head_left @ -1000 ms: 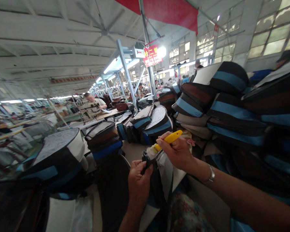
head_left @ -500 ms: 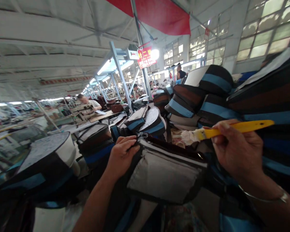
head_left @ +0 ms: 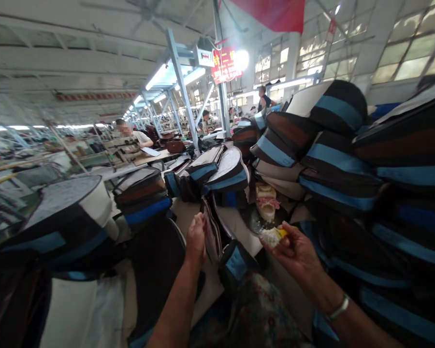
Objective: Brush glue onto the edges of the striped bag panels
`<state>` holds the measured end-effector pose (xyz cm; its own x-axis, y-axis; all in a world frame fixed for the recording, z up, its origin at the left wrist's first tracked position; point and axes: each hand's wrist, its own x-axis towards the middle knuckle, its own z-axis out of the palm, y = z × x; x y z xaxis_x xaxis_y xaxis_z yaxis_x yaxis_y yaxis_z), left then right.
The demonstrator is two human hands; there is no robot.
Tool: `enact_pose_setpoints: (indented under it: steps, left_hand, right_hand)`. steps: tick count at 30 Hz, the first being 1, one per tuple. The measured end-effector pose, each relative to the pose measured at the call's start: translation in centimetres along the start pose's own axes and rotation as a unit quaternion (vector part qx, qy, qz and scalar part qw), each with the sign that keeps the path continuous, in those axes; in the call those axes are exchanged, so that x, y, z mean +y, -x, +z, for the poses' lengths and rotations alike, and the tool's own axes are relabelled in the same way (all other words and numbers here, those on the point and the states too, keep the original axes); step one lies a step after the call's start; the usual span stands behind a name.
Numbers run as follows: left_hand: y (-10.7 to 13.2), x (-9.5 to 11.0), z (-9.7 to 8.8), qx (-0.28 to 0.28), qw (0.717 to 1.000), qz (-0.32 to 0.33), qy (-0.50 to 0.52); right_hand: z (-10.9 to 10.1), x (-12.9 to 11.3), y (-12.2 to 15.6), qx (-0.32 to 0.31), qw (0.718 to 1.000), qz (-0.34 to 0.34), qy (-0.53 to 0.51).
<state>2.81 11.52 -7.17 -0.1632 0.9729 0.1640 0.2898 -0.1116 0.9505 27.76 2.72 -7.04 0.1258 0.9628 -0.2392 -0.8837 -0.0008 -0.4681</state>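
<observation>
My left hand (head_left: 196,238) grips the top edge of a dark bag piece (head_left: 213,231) with a grey lining and a blue patch, held on edge over the table. To its right, my right hand (head_left: 295,251) is closed on a yellow-handled brush (head_left: 273,235); its whitish bristles point left, toward the bag piece. Just beyond the brush sits a glue pot (head_left: 266,208) smeared with pale paste.
Stacks of finished black, blue and brown bags (head_left: 322,145) rise on the right and behind. More bags (head_left: 145,195) and a large round one (head_left: 72,217) fill the left. Other people work at benches further back (head_left: 130,133).
My left hand has turned the bag piece from flat to edge-on and brought it lower. My right hand has swung the brush down from beside the stacks, so the bristles now sit near the glue pot.
</observation>
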Motion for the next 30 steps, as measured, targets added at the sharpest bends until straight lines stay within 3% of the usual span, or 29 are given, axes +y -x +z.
enact_pose_setpoints:
  steps: [3, 5, 7, 10, 13, 16, 18, 21, 24, 27, 28, 30]
  left_hand:
    - [8.0, -2.5, -1.4, 0.005, 0.999, 0.017, 0.028]
    - [12.3, -3.9, -1.3, -0.013, 0.991, 0.124, -0.054]
    - [14.7, -4.8, -0.4, 0.019, 0.974, 0.184, -0.131]
    - [14.7, -4.4, 1.4, 0.071, 0.967, 0.186, -0.160]
    - [12.4, -2.3, 2.2, 0.051, 0.974, 0.188, -0.116]
    - [10.5, 0.2, 1.4, 0.018, 0.976, 0.204, -0.080]
    - [9.8, 1.6, 0.6, -0.001, 0.973, 0.218, -0.070]
    - [9.4, 3.1, -0.4, -0.037, 0.970, 0.233, -0.059]
    - [9.3, 4.0, -1.0, -0.053, 0.972, 0.227, -0.037]
    - [9.2, 4.3, -1.8, -0.072, 0.975, 0.209, -0.028]
    - [9.2, 4.3, -2.0, -0.082, 0.975, 0.204, -0.029]
    - [9.2, 4.2, -2.3, -0.102, 0.975, 0.195, -0.030]
  right_hand:
    - [-0.1, 2.4, -0.2, -0.024, 1.000, 0.019, 0.004]
    - [0.2, 3.5, -0.1, -0.049, 0.998, 0.019, 0.026]
    - [0.6, 4.3, 0.0, -0.060, 0.997, 0.016, 0.042]
    - [1.2, 4.5, 0.1, -0.040, 0.999, 0.017, 0.028]
    - [2.1, 3.0, 0.4, -0.028, 0.999, -0.005, 0.044]
    - [4.4, 0.5, 1.1, -0.034, 0.985, -0.114, 0.124]
    - [6.6, -0.7, 1.8, -0.073, 0.957, -0.206, 0.189]
    - [9.8, -0.8, 2.7, -0.180, 0.875, -0.319, 0.318]
    - [11.7, 0.2, 2.3, -0.284, 0.725, -0.416, 0.471]
    - [11.9, 0.1, 1.0, -0.360, 0.571, -0.471, 0.568]
    - [11.8, -0.3, 0.7, -0.370, 0.535, -0.484, 0.585]
    - [11.7, -1.2, 0.5, -0.371, 0.491, -0.507, 0.603]
